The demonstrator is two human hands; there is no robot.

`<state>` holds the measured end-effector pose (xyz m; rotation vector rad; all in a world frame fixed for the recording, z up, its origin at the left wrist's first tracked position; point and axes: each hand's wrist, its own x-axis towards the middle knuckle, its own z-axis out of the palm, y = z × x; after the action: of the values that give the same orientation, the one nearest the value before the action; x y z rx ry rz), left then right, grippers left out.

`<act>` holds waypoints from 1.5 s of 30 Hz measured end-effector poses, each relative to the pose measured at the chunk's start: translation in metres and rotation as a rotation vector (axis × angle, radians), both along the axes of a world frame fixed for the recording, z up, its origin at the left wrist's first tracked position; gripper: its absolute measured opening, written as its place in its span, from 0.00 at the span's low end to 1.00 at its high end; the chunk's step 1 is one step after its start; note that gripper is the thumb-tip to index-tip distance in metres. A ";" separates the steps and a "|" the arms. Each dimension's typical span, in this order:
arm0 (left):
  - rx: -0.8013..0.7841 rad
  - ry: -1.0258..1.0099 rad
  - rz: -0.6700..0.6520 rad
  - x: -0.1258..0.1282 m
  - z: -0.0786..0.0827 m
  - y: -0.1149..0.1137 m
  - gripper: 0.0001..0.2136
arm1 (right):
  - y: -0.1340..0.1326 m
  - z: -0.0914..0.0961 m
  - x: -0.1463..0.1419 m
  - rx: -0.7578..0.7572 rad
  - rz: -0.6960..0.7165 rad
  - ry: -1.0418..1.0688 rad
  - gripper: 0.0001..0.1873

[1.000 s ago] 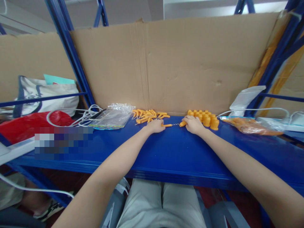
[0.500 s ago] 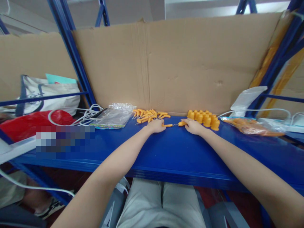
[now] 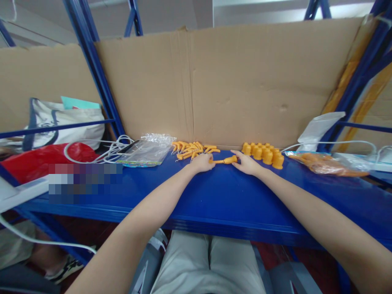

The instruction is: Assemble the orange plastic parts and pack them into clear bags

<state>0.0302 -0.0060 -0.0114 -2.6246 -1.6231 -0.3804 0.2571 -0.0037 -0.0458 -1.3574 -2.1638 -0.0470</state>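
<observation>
At centre, an orange cup [image 3: 229, 160] and spiral rod [image 3: 218, 162] were aligned left-to-right. Rod was held by left hand [image 3: 202, 163], cup by right hand [image 3: 247, 164].

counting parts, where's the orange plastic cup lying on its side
In the head view, the orange plastic cup is right of centre, between the left hand and right hand, left of the upright orange cups.

Small parts [image 3: 185, 155] lie left of the cups [image 3: 267, 157] (cardboard [image 3: 232, 85] behind both).
</observation>
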 end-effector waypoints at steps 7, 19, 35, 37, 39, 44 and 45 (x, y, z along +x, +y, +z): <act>0.090 -0.114 -0.029 -0.001 -0.001 0.002 0.12 | 0.004 0.003 0.003 0.003 0.005 0.105 0.26; 0.061 -0.240 0.034 0.003 0.001 0.001 0.13 | -0.004 0.010 0.000 0.009 -0.014 -0.010 0.23; 0.010 -0.273 -0.019 0.001 0.002 0.001 0.11 | -0.012 0.018 -0.004 -0.448 -0.020 0.550 0.16; -0.032 -0.299 -0.015 0.001 0.003 0.000 0.12 | -0.013 0.019 -0.004 -0.454 -0.023 0.531 0.20; -0.013 -0.304 -0.018 0.001 0.003 0.000 0.11 | -0.013 0.020 -0.004 -0.462 -0.029 0.513 0.24; -0.007 -0.290 -0.020 0.001 0.002 0.002 0.12 | -0.009 0.019 -0.006 -0.447 -0.070 0.477 0.32; -0.033 -0.296 -0.016 0.001 0.002 0.002 0.12 | -0.009 0.019 -0.006 -0.437 -0.069 0.473 0.34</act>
<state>0.0311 -0.0038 -0.0099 -2.7119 -1.6968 -0.7827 0.2506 -0.0125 -0.0270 -1.4893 -1.7794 0.6883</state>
